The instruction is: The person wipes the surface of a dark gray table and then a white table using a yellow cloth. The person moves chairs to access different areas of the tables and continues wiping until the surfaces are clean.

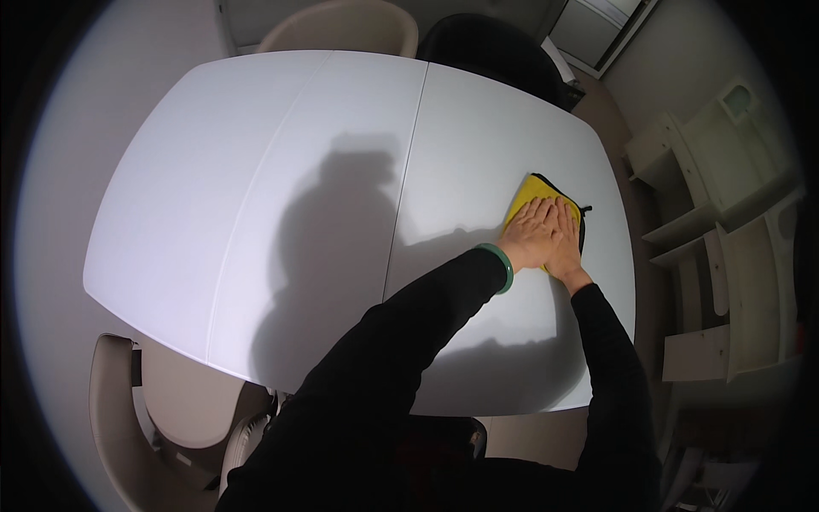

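Observation:
A folded yellow cloth with a black edge and a small black tab lies near the right end of a white table. My left hand, with a green bangle at the wrist, presses it flat against the tabletop. Beside it and partly overlapped by it, my right hand also holds the cloth down, fingers stretched forward. Both palms and the cloth's middle are hidden. Shadows of my head and arms fall across the table.
Two seams cross the tabletop. A beige chair and a black chair stand at the far side. Another beige chair is at the near left. White shelving stands beyond the right end, and a doorway or framed panel beyond the far corner.

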